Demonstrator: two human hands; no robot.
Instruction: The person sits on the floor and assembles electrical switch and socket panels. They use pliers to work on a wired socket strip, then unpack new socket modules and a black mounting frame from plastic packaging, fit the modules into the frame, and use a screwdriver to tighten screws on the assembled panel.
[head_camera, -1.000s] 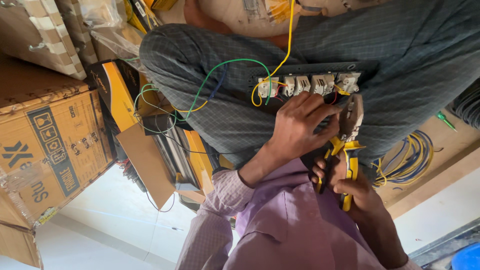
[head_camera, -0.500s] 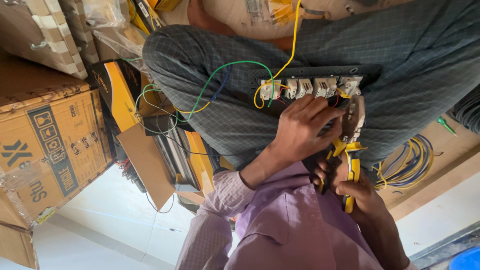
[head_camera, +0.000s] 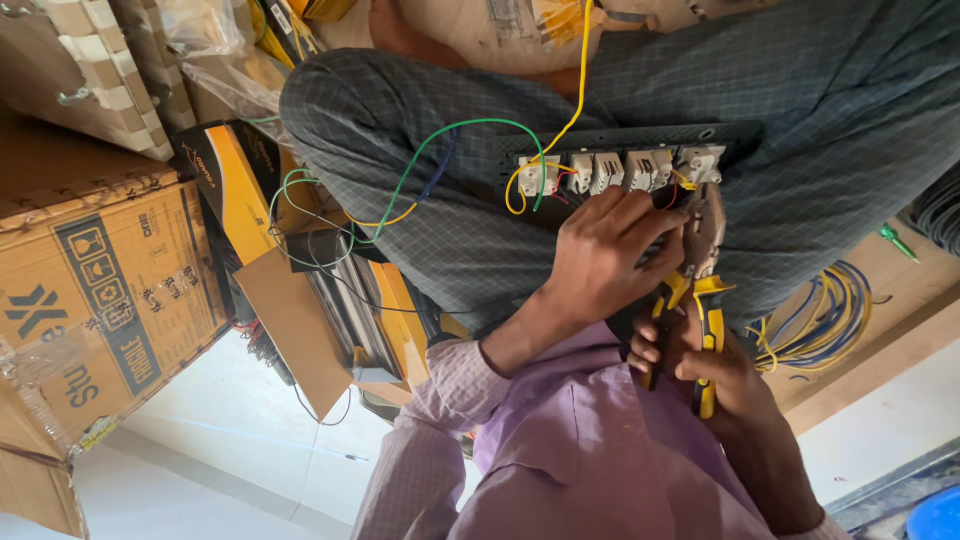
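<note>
Across your checked-trouser lap (head_camera: 800, 130) the black switch plate (head_camera: 630, 140) lies with its long axis running side to side, its row of white switch modules (head_camera: 620, 170) along the edge nearest your hands. Your left hand (head_camera: 610, 255) is the closer of the two: its fingertips rest against that near edge, pinching at the short wires under the middle modules. Your right hand (head_camera: 715, 370) sits further back toward your chest, closed round the yellow-and-black handles of the pliers (head_camera: 700, 290), whose nose points up at the plate's right-hand end, just below the last module. Green wire (head_camera: 440, 150) and yellow wire (head_camera: 575, 80) loop away from the plate's left end. Both hands sit close together, the plate directly ahead of them.
</note>
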